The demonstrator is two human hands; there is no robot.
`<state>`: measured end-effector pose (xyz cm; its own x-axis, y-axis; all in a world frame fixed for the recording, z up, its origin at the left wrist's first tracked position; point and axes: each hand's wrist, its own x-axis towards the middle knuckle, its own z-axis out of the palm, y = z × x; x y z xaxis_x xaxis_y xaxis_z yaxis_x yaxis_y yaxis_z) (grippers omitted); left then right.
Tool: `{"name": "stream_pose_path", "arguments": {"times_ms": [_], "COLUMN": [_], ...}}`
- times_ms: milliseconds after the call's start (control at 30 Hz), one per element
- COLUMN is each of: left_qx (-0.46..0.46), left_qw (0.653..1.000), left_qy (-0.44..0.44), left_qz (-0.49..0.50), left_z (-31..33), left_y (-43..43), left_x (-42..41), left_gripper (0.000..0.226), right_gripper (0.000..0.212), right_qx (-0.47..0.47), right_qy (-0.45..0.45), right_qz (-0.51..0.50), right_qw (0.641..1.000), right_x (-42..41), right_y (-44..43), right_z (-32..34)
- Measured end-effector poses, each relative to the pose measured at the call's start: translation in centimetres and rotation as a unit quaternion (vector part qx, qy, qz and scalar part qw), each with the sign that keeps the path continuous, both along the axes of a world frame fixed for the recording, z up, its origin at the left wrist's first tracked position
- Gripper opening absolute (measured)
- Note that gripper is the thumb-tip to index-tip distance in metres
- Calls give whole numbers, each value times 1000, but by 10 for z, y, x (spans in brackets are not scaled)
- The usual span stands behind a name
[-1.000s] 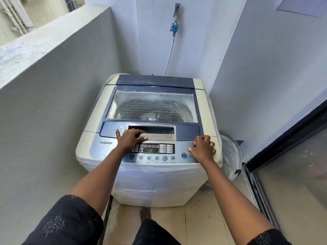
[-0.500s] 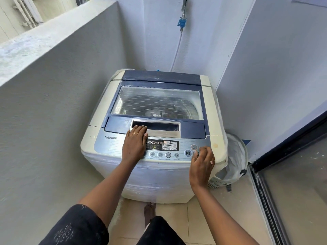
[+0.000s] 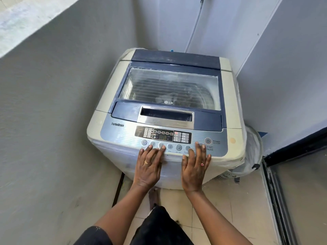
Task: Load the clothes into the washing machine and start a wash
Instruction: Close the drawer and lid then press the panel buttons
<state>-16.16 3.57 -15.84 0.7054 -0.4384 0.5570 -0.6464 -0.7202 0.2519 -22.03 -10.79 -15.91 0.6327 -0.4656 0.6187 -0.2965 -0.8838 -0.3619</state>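
The washing machine point(image 3: 108, 96) has a cream body and a navy blue lid point(image 3: 208, 119), whose clear window point(image 3: 168, 85) is crossed by thin pale lines. Its control panel point(image 3: 123, 135) is silvery blue with fine horizontal stripes around a black display point(image 3: 163, 134). A gold ring point(image 3: 146, 162) and a pink-stoned ring point(image 3: 202, 164) show. The sleeve point(image 3: 95, 236) is black with small pale marks. The floor point(image 3: 230, 209) is cream tile and the left wall point(image 3: 53, 121) is grey.

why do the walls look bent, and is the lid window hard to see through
Head view: the wide-angle lens bows the grey textured wall; soft daylight, faint shadows; the clear glass lid window is hazy with pale glare; the silver-blue control panel is sharp, POWER and START/PAUSE labels legible, display digits faint.
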Motion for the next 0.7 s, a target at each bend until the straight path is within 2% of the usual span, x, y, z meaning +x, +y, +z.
{"name": "stream_pose_path", "arguments": {"times_ms": [233, 367, 567, 700], "left_qx": [17, 17, 17, 22], "left_qw": [997, 995, 996, 995], "left_qy": [-49, -82, -82, -86], "left_qz": [52, 47, 36, 34], "left_z": [-11, -15, -16, -16], "left_y": [-9, -8, -6, -6], "left_x": [5, 8, 7, 8], "left_gripper": [39, 50, 57, 72], "right_gripper": [37, 38, 40, 32], "right_qx": [-87, -126, -68, -53], "right_qy": [64, 71, 37, 12], "right_qz": [17, -22, -133, -150], "right_qw": [994, 989, 988, 987], "right_x": [-2, -6, -10, -10], "right_y": [11, 1, -11, -21], "right_z": [-7, -5, 8, 11]}}
